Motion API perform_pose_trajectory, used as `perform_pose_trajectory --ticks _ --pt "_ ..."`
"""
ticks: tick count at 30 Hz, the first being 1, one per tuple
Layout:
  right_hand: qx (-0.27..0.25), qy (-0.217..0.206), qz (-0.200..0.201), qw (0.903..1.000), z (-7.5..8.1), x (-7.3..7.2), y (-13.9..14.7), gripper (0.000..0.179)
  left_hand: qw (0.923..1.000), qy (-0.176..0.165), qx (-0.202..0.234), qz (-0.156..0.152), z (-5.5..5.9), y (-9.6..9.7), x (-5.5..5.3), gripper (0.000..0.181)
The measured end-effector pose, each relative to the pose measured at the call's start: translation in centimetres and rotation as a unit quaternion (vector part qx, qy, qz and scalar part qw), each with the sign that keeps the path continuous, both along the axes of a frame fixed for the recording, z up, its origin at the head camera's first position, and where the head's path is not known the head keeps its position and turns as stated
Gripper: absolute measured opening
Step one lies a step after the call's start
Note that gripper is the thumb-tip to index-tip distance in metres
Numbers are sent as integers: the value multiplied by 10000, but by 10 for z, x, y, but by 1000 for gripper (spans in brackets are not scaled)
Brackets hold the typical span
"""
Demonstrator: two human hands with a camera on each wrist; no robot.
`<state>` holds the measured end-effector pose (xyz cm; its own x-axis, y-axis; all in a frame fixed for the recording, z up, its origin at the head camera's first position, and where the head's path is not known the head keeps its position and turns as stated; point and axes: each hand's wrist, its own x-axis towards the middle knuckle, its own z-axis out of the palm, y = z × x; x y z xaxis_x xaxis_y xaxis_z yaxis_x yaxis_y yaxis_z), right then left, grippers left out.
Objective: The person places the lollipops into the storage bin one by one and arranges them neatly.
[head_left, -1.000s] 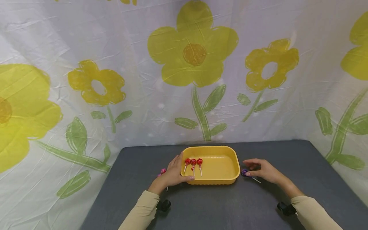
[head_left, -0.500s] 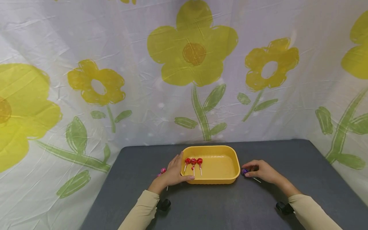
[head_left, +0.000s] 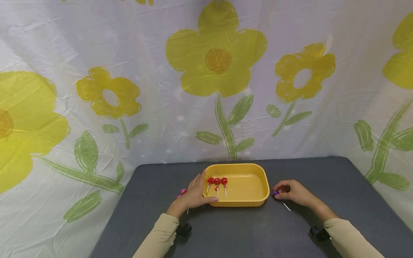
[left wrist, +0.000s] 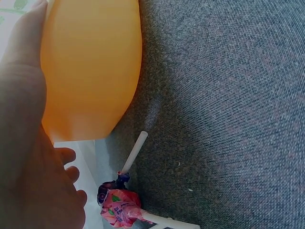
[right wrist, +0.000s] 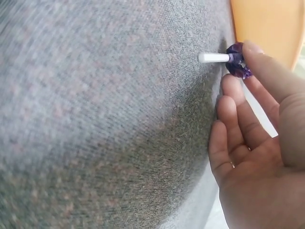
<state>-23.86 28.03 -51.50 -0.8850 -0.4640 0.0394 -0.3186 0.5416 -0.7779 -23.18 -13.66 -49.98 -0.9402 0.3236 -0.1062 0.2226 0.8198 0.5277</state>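
Observation:
In the head view my left hand (head_left: pixel 193 193) holds the left end of a yellow plastic tray (head_left: pixel 242 204), its thumb along the near side. Three red-wrapped lollipops (head_left: pixel 217 181) lie at the left inside the tray, white sticks pointing nearer. To the right of the tray, my right hand (head_left: pixel 297 192) pinches a purple-wrapped lollipop (right wrist: pixel 236 62) by its head between thumb and forefinger, low over the table. Its white stick (right wrist: pixel 213 57) points away from the hand. The right hand's other fingers are loosely bent.
Left of the tray, partly behind the left hand, lie a pink-wrapped lollipop (left wrist: pixel 120 208) and a dark-wrapped one (left wrist: pixel 106 190). A dark grey cloth (head_left: pixel 238 233) covers the table. Behind it hangs a flower-printed curtain (head_left: pixel 180 136).
My right thumb and fingers have closed on the purple lollipop, and its stick has swung a little nearer. The left hand and the tray have stayed put.

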Motion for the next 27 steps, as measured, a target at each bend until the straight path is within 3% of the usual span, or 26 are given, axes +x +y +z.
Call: perform_pose_trajectory --ticks 12,18,27 --pt "126 81 -278 9995 6 3 7 21 10000 -27 68 -10 1 0 1 128" --pt "201 11 -452 9988 20 0 11 23 10000 8 54 -19 -1 -1 1 127" --pt "341 358 -645 9967 36 -5 11 32 10000 26 4 30 -2 0 0 125"
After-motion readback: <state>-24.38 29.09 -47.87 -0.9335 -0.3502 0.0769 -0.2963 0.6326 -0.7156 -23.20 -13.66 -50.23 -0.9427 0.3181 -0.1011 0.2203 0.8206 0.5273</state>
